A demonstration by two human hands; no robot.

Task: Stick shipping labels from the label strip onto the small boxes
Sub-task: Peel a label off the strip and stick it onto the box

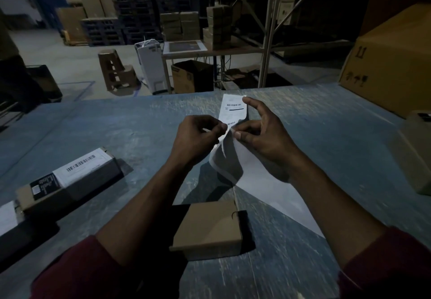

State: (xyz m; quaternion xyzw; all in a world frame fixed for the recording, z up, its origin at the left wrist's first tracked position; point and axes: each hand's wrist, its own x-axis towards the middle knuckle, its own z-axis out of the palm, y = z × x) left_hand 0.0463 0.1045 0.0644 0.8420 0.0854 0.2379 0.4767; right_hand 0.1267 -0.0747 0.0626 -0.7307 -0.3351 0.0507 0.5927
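The left hand (196, 135) and the right hand (261, 133) meet above the surface (116, 124), each pinching the label strip (233, 110) between thumb and fingertips at the same spot. The strip's printed end with barcodes stands up beyond the hands, while its blank end (263, 191) trails down toward the person. Just below the forearms sits a plain small box (210, 226). To the left lies a long box (77, 177) already bearing a barcode label. A large carton (391, 61) stands at the far right.
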